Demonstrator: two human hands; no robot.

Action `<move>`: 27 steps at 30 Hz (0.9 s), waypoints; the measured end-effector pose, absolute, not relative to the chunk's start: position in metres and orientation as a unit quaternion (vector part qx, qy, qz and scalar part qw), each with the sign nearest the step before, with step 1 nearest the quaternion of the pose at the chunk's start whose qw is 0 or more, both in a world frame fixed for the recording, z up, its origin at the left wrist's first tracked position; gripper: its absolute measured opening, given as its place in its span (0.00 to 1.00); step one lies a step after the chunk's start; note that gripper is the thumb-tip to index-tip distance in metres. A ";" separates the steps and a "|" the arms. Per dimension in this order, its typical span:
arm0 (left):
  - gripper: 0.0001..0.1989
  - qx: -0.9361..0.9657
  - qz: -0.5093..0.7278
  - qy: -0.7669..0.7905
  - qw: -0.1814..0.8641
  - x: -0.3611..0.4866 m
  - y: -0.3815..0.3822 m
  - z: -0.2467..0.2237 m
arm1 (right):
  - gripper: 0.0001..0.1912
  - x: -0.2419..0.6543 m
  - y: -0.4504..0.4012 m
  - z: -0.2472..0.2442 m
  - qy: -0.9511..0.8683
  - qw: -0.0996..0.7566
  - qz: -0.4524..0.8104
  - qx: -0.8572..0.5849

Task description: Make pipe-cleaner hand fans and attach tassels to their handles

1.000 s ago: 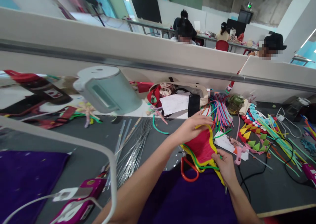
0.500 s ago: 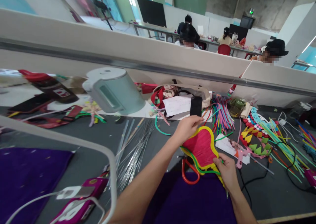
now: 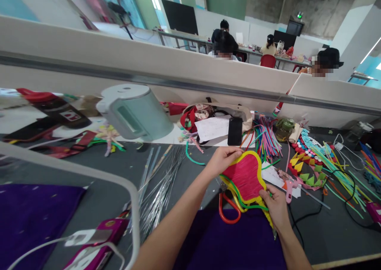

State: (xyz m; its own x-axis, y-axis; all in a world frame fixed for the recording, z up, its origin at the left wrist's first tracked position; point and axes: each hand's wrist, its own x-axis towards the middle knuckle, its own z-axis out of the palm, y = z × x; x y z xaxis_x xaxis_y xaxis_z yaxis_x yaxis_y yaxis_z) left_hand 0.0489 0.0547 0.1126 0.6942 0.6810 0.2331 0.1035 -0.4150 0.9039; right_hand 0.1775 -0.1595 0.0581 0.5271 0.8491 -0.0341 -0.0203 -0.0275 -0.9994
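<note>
A red craft shape (image 3: 244,176) with a thick yellow border is held up between my two hands. My left hand (image 3: 222,161) pinches its upper left edge. At the lower right, my right hand (image 3: 275,204) grips the shape with thumb and fingers. A green strip (image 3: 238,194) runs along the lower edge from the left side to my right hand. Under the shape lies a red loop (image 3: 220,213), and a yellow twisted stem hangs below my right hand.
A pale green kettle (image 3: 143,113), a phone (image 3: 235,131) and a bag stand behind. Metal wires (image 3: 160,194) lie left of my hands. A pink glue gun (image 3: 288,188), pipe cleaners (image 3: 268,137) and a dark cable are on the right. People sit beyond the partition (image 3: 178,71).
The shape and both hands have shifted very slightly, and the shape is tilted a little differently. More of the yellow loop below it shows. The camera view has moved slightly.
</note>
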 end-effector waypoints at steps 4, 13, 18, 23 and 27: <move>0.16 0.770 0.308 0.244 0.502 0.048 0.051 0.112 | 0.24 0.176 -0.158 0.054 -0.307 0.627 0.362 -0.618; 0.13 0.796 0.307 0.240 0.463 0.046 0.050 0.099 | 0.23 0.157 -0.164 0.039 -0.331 0.627 0.387 -0.589; 0.12 0.805 0.272 0.238 0.471 0.030 0.049 0.097 | 0.35 0.180 -0.198 0.041 -0.398 0.542 0.416 -0.612; 0.14 0.780 0.230 0.250 0.525 0.021 0.041 0.106 | 0.19 0.213 -0.213 0.073 -0.436 0.475 0.280 -0.711; 0.15 0.750 0.177 0.242 0.589 0.026 0.034 0.107 | 0.14 0.204 -0.186 0.093 -0.408 0.521 0.229 -0.714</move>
